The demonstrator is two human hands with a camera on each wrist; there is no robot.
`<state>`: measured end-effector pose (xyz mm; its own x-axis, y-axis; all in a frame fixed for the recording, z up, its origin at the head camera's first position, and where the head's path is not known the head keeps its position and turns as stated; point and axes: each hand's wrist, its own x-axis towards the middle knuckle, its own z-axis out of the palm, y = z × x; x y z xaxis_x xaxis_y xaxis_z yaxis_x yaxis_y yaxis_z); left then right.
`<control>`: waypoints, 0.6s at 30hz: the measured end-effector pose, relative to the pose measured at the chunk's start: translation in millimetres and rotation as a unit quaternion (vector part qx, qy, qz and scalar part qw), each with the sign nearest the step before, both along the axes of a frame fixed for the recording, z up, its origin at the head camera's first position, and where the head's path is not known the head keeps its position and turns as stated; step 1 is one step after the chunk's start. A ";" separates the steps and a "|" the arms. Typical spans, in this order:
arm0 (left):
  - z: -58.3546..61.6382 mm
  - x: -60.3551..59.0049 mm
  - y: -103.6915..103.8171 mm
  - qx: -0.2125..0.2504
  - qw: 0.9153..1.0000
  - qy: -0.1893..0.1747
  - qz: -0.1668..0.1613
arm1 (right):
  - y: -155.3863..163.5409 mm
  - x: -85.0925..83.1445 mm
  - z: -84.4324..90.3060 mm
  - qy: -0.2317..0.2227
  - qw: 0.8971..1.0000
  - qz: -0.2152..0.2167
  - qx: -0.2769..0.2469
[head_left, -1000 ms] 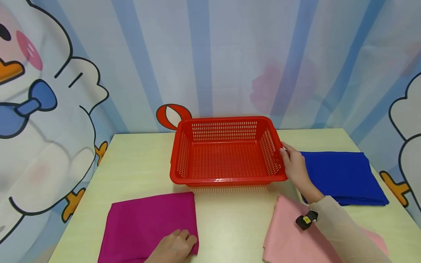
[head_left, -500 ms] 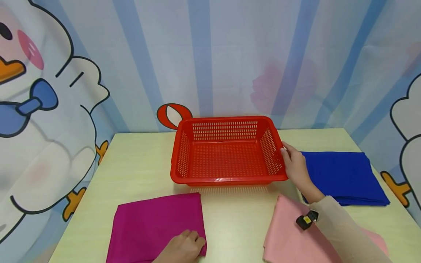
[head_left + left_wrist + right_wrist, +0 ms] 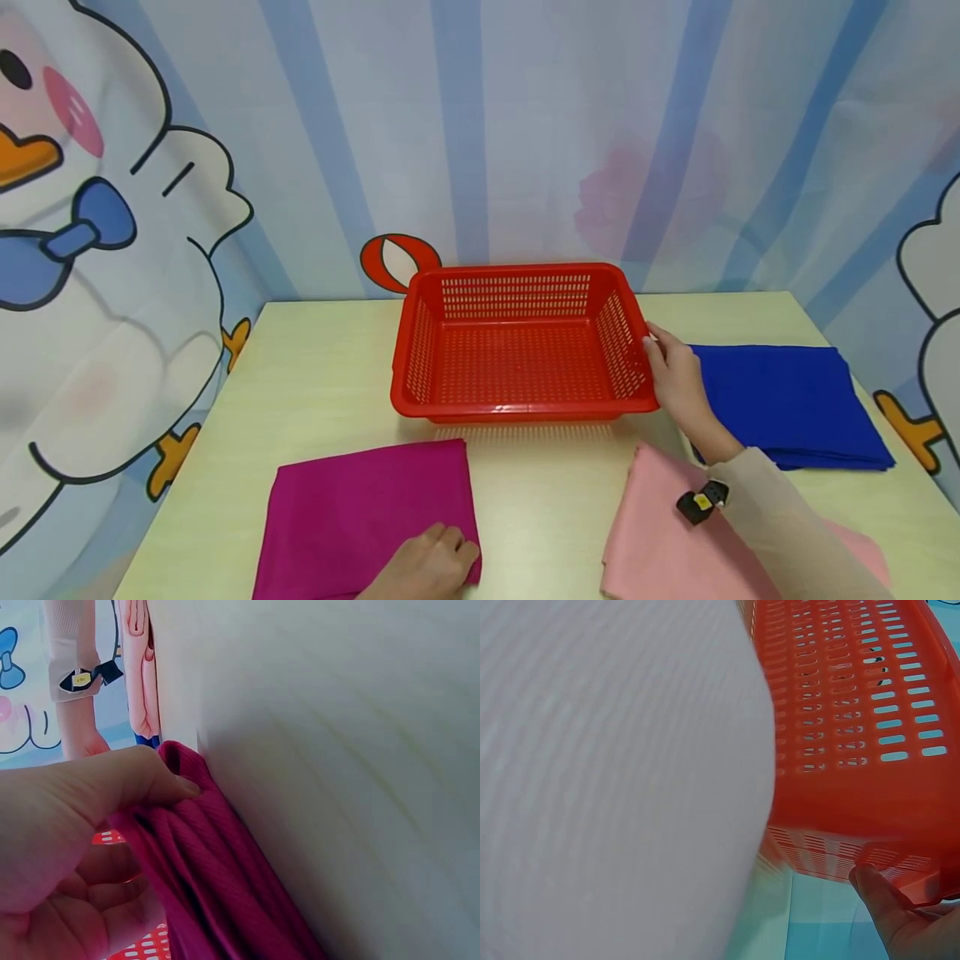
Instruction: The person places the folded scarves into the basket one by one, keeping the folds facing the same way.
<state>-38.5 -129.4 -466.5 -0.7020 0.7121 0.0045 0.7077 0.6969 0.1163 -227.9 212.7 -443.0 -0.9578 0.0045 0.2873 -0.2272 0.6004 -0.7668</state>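
Red perforated plastic basket (image 3: 517, 346): rectangular, open-topped, standing at the table's 12 o'clock on a pale yellow-green tabletop (image 3: 322, 375).

Right hand (image 3: 675, 379): at the basket's 3 o'clock, fingers lying against the rim of its right wall; in the right wrist view a fingertip (image 3: 877, 889) touches the underside of the rim. Whether the fingers curl round the rim cannot be told.

Folded magenta cloth (image 3: 360, 517): flat at the table's 7 o'clock, apart from the basket.

Left hand (image 3: 431, 571): on the magenta cloth's near right corner, thumb and curled fingers pinching its layered edge, as the left wrist view shows.

Folded pink cloth (image 3: 652, 542): at 5 o'clock, under the right forearm's pale sleeve (image 3: 780, 525).

Folded royal-blue cloth (image 3: 787, 404): at 3 o'clock, just beyond the right hand.
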 end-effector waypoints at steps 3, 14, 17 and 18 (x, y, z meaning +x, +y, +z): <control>-0.4 0.3 1.6 -0.002 1.000 0.005 -0.001 | 0.2 -0.2 0.2 0.000 1.000 0.000 0.001; 2.4 -1.2 11.9 -0.029 0.999 -0.027 0.000 | 0.8 0.1 -0.1 -0.011 1.000 0.002 -0.007; 2.4 -1.1 13.8 -0.026 1.000 -0.008 -0.011 | 0.9 -0.2 -0.2 -0.008 1.000 0.001 -0.006; 2.3 -1.0 14.2 -0.023 1.000 -0.001 -0.015 | 0.9 -0.3 -0.3 -0.008 1.000 0.001 -0.006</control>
<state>-39.6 -115.2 -464.2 -0.6806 0.7321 -0.0301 0.7280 0.6803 0.0855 -228.1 213.6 -443.4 -0.9624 0.0066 0.2715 -0.2154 0.5903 -0.7779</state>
